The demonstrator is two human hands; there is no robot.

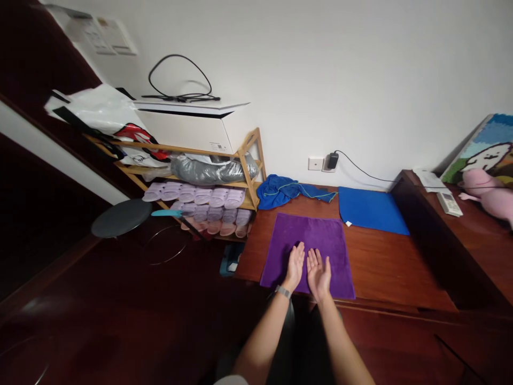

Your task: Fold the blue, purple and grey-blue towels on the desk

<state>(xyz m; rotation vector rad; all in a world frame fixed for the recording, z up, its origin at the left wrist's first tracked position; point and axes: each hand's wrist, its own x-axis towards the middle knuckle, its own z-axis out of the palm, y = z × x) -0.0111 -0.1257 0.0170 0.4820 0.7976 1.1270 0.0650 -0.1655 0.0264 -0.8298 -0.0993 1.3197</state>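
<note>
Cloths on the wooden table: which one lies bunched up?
The left-hand blue cloth with yellow-green trim; the purple cloth and the other blue cloth, farther right, both lie spread flat.

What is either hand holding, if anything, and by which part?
Nothing is held: the left hand and right hand are both open and empty over the purple cloth.

A pale wall (280,69) is rising behind the rear edge of the reddish-brown table (388,262), carrying a wall plate (315,163). A light-wood rack (246,174) is standing by the far left corner; a round stool (122,218) is standing beyond the left edge. Light is brightening the wall, leaving the dark floor (120,310) dim.
</note>
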